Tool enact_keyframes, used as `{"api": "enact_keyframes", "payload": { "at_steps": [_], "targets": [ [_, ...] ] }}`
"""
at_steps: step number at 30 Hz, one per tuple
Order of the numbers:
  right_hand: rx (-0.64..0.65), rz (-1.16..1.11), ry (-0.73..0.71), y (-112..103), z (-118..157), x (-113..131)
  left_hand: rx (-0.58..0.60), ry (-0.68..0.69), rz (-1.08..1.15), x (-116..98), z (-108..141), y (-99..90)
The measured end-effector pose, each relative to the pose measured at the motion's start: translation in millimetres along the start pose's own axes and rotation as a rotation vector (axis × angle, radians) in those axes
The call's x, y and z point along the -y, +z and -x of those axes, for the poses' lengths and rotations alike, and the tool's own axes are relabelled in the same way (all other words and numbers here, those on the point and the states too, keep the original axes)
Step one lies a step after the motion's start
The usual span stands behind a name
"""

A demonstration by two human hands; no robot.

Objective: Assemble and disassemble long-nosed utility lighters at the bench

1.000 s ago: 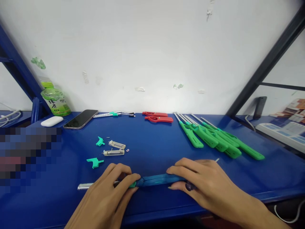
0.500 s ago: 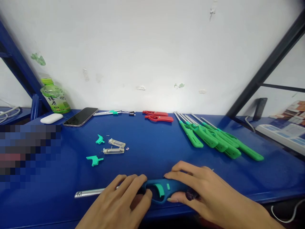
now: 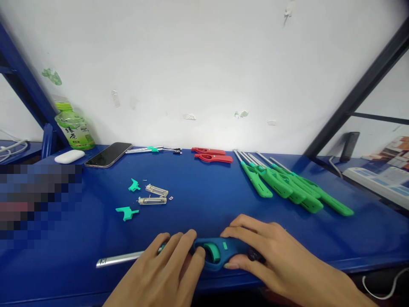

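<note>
A blue long-nosed gas lighter [image 3: 227, 251] with a teal trigger lies level at the table's front edge, its metal tube [image 3: 119, 259] pointing left. My left hand [image 3: 162, 266] is closed around its front end, with fingertips at the trigger opening. My right hand [image 3: 265, 251] grips the handle between thumb and fingers. Under that palm shows the end of a dark, rounded object [image 3: 255, 254]; its kind is not clear. Beyond the hands lie two teal trigger pieces [image 3: 127, 212] and two clear fuel tanks [image 3: 152, 200].
Several green lighters [image 3: 287, 183] lie at the right. Two red lighter shells [image 3: 213, 158] and loose metal tubes [image 3: 145, 150] lie along the wall. At the back left are a phone [image 3: 109, 155], a white case [image 3: 69, 156] and a green bottle [image 3: 75, 128].
The lighter's tube tip has shifted slightly left and down and rolled a little, so its slots look different. Both hands keep their hold on the lighter.
</note>
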State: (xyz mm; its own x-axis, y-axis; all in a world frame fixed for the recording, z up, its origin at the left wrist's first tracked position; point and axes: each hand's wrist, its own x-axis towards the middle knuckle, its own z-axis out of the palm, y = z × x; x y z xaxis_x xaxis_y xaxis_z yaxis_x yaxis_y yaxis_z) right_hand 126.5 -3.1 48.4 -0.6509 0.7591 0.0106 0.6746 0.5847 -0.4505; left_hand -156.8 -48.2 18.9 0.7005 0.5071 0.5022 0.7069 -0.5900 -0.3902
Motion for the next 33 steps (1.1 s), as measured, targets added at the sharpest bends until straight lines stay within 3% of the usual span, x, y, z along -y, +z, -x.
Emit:
{"api": "enact_keyframes", "payload": {
  "at_steps": [6,9,13,17,24,33],
  "targets": [
    [-0.034,-0.04,-0.003,-0.2,3.4,1.0,0.033,-0.144,0.241,9.5,5.7,13.7],
    [-0.177,0.029,-0.065,-5.7,4.4,-7.2,-0.01,-0.239,0.262,8.4,7.3,19.3],
    [-0.368,0.193,0.008,-14.6,2.8,-33.4,0.003,-0.234,0.276,5.9,8.2,18.8],
    [-0.372,0.241,0.056,-17.3,6.3,-50.3,-0.001,-0.164,0.32,7.2,7.6,16.6],
    [-0.21,0.153,-0.069,-5.4,22.7,-23.7,0.062,-0.201,0.412,4.3,-6.5,11.2],
    [-0.246,0.088,-0.096,5.8,20.5,-25.3,-0.028,-0.195,0.28,-4.8,-15.8,0.1]
  ]
}}
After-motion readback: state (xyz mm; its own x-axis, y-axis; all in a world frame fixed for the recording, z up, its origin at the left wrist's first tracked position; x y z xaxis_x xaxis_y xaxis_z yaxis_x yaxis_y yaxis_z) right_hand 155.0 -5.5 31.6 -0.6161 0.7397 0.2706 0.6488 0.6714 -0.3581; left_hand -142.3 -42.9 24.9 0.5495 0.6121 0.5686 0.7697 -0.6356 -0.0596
